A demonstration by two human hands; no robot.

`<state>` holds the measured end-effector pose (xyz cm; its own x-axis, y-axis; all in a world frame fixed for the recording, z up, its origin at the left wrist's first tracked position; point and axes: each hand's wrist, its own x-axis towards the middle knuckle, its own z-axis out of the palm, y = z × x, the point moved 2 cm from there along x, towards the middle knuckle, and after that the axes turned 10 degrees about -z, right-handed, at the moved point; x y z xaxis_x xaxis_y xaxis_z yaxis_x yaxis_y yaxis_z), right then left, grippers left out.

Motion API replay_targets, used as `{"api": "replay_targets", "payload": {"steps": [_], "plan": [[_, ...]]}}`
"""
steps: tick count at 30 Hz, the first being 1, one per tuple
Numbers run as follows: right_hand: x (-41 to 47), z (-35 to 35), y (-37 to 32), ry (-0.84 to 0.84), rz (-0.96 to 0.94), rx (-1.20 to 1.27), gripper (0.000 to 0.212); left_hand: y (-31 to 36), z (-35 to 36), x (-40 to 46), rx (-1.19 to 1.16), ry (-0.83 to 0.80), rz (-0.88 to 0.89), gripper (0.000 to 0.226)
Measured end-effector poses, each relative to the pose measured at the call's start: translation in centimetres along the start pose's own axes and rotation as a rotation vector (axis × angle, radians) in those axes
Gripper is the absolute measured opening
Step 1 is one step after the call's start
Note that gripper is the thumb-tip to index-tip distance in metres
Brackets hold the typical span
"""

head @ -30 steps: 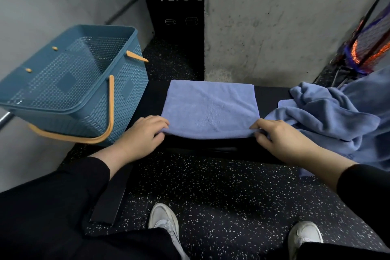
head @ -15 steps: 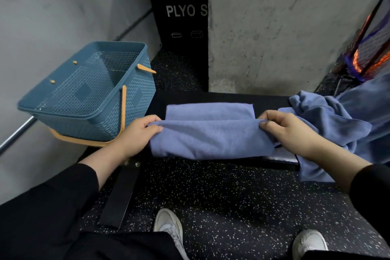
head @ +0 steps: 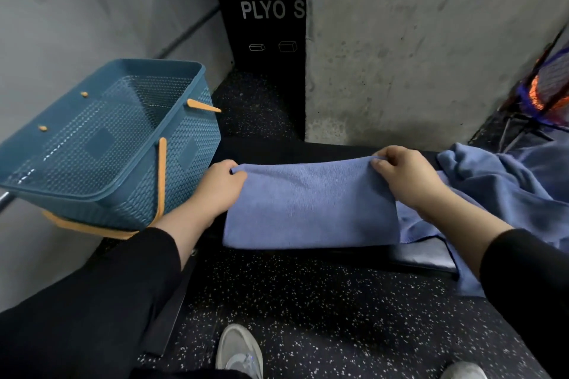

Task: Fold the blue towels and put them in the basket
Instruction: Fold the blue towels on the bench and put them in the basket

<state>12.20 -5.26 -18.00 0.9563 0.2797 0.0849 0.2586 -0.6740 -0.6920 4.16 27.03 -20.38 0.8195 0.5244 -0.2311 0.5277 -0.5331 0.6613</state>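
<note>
In the head view, a folded blue towel (head: 311, 206) lay at the centre of the frame on a dark padded table (head: 425, 260). The left hand (head: 220, 191) pinched the towel's far left corner, its grip clamped on the cloth. The right hand (head: 403, 177) pinched the far right corner in the same way, thumb and fingers closed on the edge. Both forearms wore black sleeves. A teal plastic basket (head: 101, 144) with orange handles sat tilted at the left of the frame, just beside the left hand. A heap of unfolded blue towels (head: 505, 194) lay at the right, partly under the right forearm. Speckled black floor (head: 323, 311) and two pale shoes filled the bottom edge. A black sign (head: 264, 12) at the top centre read "PLYO S".
</note>
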Motion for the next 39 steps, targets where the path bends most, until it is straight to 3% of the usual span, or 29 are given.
{"api": "replay_targets", "payload": {"steps": [4,8,11,14,17,20,22,25,30,35,39], "plan": [[2.6,1.9,1.4,-0.081,0.058,-0.113,0.015,0.5,0.7,2.2,0.122,0.059,-0.016,0.02],[3.8,2.3,2.2,-0.056,0.06,-0.199,0.015,0.0,1.2,3.4,0.218,0.149,0.028,0.031],[3.7,2.8,2.5,-0.022,0.023,-0.269,0.021,-0.3,1.0,2.9,0.325,0.238,0.131,0.011],[2.9,2.7,1.6,0.105,-0.148,-0.428,0.038,-0.2,1.2,1.8,0.459,0.347,0.387,0.039],[1.6,2.9,-0.9,0.057,-0.366,-0.398,0.021,-0.2,2.7,0.4,0.519,0.11,0.673,0.04],[-0.4,5.3,-2.1,-0.28,-0.399,-0.407,0.017,-0.9,3.9,-0.3,0.61,-0.12,0.636,0.042],[-1.3,6.7,-2.0,-0.385,-0.404,-0.539,0.024,-1.0,3.8,-0.1,0.629,-0.114,0.583,0.043],[-1.8,7.1,-2.1,-0.372,-0.356,-0.625,0.037,-0.9,3.6,0.3,0.653,-0.047,0.473,0.043],[-2.4,7.8,-3.7,-0.298,-0.501,-0.626,0.028,-0.4,3.8,-0.3,0.707,0.057,0.367,0.038],[-2.3,8.5,-3.0,-0.273,-0.425,-0.635,0.041,0.0,3.6,-0.7,0.75,0.103,0.443,0.033],[-1.6,7.8,-1.5,-0.336,-0.317,-0.576,0.04,-0.8,3.2,-0.6,0.575,-0.075,0.661,0.03]]}}
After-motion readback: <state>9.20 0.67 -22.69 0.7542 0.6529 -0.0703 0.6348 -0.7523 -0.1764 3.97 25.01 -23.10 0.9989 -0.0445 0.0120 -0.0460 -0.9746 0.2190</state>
